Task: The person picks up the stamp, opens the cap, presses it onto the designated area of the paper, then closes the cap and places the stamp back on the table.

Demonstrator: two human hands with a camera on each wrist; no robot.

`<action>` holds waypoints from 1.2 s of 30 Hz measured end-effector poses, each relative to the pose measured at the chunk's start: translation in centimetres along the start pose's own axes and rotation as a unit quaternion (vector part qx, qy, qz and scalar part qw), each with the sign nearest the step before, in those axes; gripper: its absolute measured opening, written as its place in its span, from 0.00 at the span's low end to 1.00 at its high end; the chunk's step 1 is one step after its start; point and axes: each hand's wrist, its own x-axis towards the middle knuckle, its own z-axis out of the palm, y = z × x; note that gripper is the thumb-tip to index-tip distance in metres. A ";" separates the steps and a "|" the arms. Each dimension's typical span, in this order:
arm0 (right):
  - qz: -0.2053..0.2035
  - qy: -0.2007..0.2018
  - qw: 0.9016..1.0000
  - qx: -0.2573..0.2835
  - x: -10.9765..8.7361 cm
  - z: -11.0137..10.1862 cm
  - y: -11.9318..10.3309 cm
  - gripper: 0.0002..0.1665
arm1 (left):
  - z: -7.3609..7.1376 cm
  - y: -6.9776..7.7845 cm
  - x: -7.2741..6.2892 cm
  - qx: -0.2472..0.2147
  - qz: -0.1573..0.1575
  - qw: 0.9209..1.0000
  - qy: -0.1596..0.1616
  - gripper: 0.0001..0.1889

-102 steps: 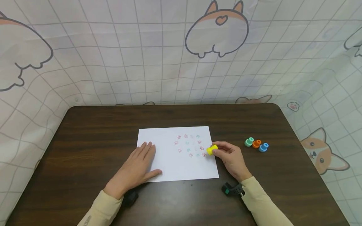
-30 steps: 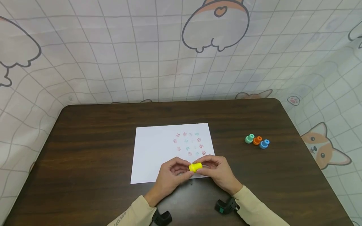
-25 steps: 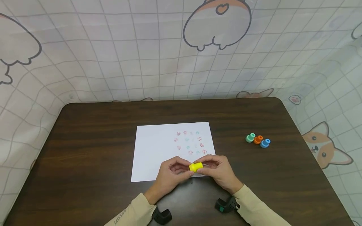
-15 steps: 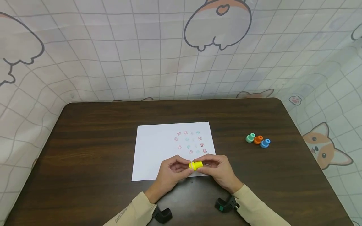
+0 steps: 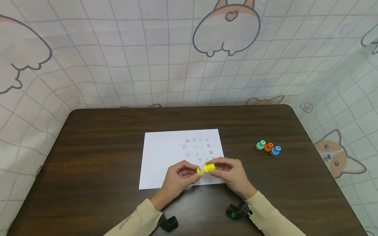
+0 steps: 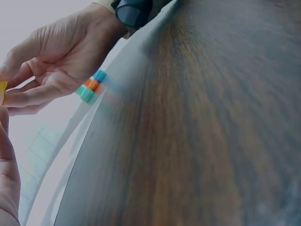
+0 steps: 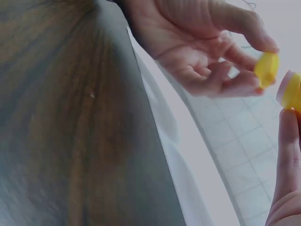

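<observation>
In the head view, my left hand (image 5: pixel 178 178) pinches a small yellow cap (image 5: pixel 199 171) between thumb and fingertips. My right hand (image 5: pixel 233 173) pinches a yellow toy stamp (image 5: pixel 209 168), its pale end turned toward the cap. A narrow gap parts the two, also visible in the right wrist view between the cap (image 7: pixel 267 69) and the stamp (image 7: pixel 292 92). Both hands are above the near edge of a white sheet of paper (image 5: pixel 160 154), which bears several small red and teal prints on its right half. The left wrist view shows only a sliver of yellow at its edge.
Right of the paper, a green stamp (image 5: pixel 260 145), an orange stamp (image 5: pixel 268 147) and a blue stamp (image 5: pixel 276 150) stand close together on the dark wooden table (image 5: pixel 103 141). A patterned cloth wall (image 5: pixel 133 65) runs behind the table.
My left hand has left the paper and come to the yellow stamp, which my right hand brought inward from the paper's right edge. The cap has just come apart from the stamp.
</observation>
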 end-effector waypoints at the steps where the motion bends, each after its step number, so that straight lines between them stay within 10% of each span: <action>1: 0.000 0.005 1.000 -0.008 0.0 -0.2 -0.1 0.19 | 0.0 0.0 0.0 0.003 -0.003 1.000 0.000 0.15; 20: 0.010 0.092 0.989 -0.118 -0.2 -3.4 -0.6 0.21 | -4.2 1.5 -0.1 0.061 -0.043 0.995 0.061 0.15; 36: 0.039 0.132 0.967 -0.214 0.1 -3.6 -0.6 0.20 | -7.8 2.2 -0.4 -0.014 -0.085 0.989 0.120 0.14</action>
